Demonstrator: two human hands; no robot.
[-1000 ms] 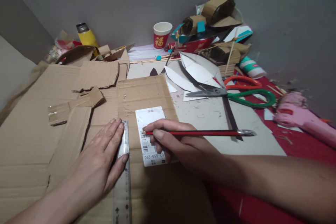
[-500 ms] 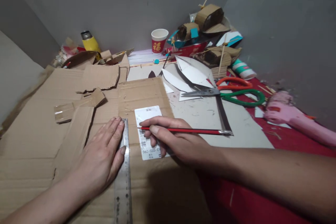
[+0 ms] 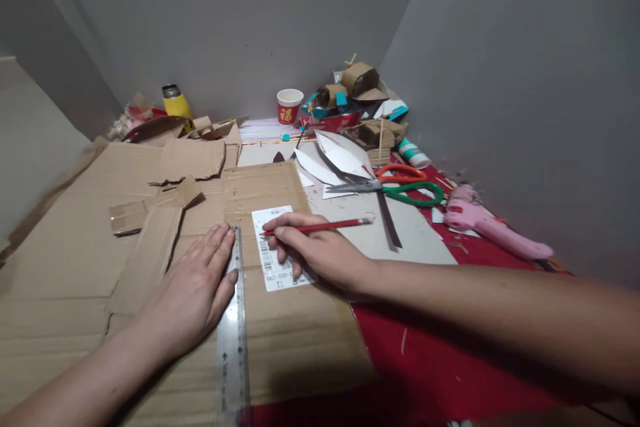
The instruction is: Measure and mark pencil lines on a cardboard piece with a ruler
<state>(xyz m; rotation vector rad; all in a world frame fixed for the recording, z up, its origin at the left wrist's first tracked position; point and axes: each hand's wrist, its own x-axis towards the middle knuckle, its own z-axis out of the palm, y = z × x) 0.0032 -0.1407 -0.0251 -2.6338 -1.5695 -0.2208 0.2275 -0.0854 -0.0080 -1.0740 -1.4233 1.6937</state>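
Observation:
My left hand (image 3: 193,287) lies flat, its fingers stretched out along the left edge of a clear ruler (image 3: 231,340). The ruler lies lengthwise on a large brown cardboard sheet (image 3: 295,340). To its right, my right hand (image 3: 320,253) is closed on a red pencil (image 3: 340,224). The pencil's tip points left, over a white barcode label (image 3: 275,278) stuck on the cardboard; whether it touches is too small to tell. Part of the label is hidden by the right hand.
Scissors (image 3: 377,185) with orange and green handles lie beyond the right hand near white paper cutouts (image 3: 345,152). A pink glue gun (image 3: 495,227) rests on the red cloth. Cardboard scraps (image 3: 193,159), a paper cup (image 3: 289,109) and a yellow bottle (image 3: 177,104) are behind.
The camera view has shifted, so the background things appear lower and those on the right further left. The pencil's eraser end has tilted upward. My left hand stays on the ruler.

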